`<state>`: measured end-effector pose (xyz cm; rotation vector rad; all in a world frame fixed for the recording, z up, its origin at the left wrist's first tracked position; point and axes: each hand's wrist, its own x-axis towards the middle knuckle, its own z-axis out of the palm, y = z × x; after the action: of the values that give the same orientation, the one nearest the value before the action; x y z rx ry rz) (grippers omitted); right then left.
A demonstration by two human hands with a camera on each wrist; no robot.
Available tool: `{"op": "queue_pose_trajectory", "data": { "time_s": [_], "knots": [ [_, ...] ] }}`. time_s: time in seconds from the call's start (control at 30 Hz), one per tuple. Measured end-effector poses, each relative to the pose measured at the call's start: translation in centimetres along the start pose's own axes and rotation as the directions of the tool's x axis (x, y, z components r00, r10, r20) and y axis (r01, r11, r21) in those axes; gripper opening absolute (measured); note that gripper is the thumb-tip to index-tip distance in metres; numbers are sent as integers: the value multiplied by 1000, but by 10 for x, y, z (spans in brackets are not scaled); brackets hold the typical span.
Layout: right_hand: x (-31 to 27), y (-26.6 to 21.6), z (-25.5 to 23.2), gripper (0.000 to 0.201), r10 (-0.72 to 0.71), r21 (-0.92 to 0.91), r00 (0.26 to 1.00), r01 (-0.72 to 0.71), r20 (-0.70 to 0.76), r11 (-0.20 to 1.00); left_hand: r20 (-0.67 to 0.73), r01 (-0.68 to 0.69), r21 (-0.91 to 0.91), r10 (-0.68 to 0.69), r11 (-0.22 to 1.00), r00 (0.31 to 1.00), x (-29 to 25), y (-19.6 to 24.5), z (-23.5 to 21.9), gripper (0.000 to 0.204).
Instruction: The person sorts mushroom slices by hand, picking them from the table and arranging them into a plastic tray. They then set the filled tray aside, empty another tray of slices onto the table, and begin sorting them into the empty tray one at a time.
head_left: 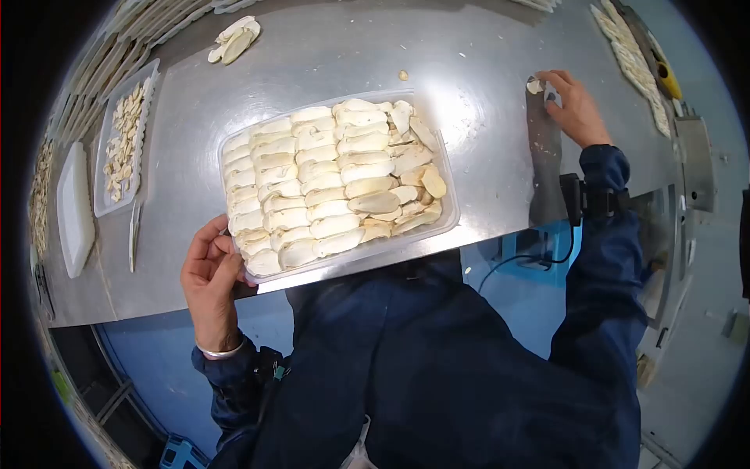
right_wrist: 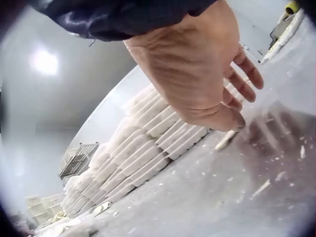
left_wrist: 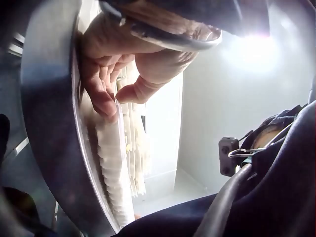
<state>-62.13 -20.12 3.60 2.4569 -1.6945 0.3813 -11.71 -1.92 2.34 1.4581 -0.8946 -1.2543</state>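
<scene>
A clear plastic tray (head_left: 451, 205) lies at the table's front edge, filled with overlapping pale mushroom slices (head_left: 312, 168). Neat rows cover most of it; browner pieces lie loosely along its right side. My left hand (head_left: 209, 266) pinches the near left corner of the tray, thumb and fingers at the rim, as the left wrist view also shows. Well to the right of the tray, my right hand (head_left: 576, 109) hovers low over the table with fingers parted and slightly bent. A small mushroom piece (head_left: 535, 85) lies right at its fingertips.
On the left are a tray of small pieces (head_left: 146, 92), a white lid-like tray (head_left: 75, 211) and a knife (head_left: 134, 234). Stacked trays (head_left: 101, 62) fill the far left. Mushroom slices (head_left: 236, 39) lie at the back; a yellow-handled tool (head_left: 668, 80) sits at far right.
</scene>
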Motion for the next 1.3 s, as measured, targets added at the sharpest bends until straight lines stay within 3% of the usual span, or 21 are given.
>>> {"op": "queue_pose_trajectory", "data": {
  "time_s": [0.27,0.4,0.47,0.57,0.7,1.3],
  "knots": [
    [1,-17,2,15,220,0,963,-223,157,975,38,1,-22,0,1000,999,1,3,-1,43],
    [-7,-72,-16,17,137,106,990,-140,38,985,22,34,-16,-33,999,999,-1,5,1,43],
    [-11,-127,-33,20,-130,165,988,142,-85,976,32,22,-31,-21,999,999,0,4,0,43],
    [-26,-200,-46,21,-279,247,956,293,-89,924,28,25,-4,-25,1000,999,0,5,1,42],
    [-39,-245,-30,24,-313,364,938,346,-148,865,31,12,-15,-12,1000,999,0,3,-1,41],
    [-34,-261,-16,21,-344,355,936,348,-76,868,43,4,-40,-3,999,999,3,2,-5,41]
  ]
}}
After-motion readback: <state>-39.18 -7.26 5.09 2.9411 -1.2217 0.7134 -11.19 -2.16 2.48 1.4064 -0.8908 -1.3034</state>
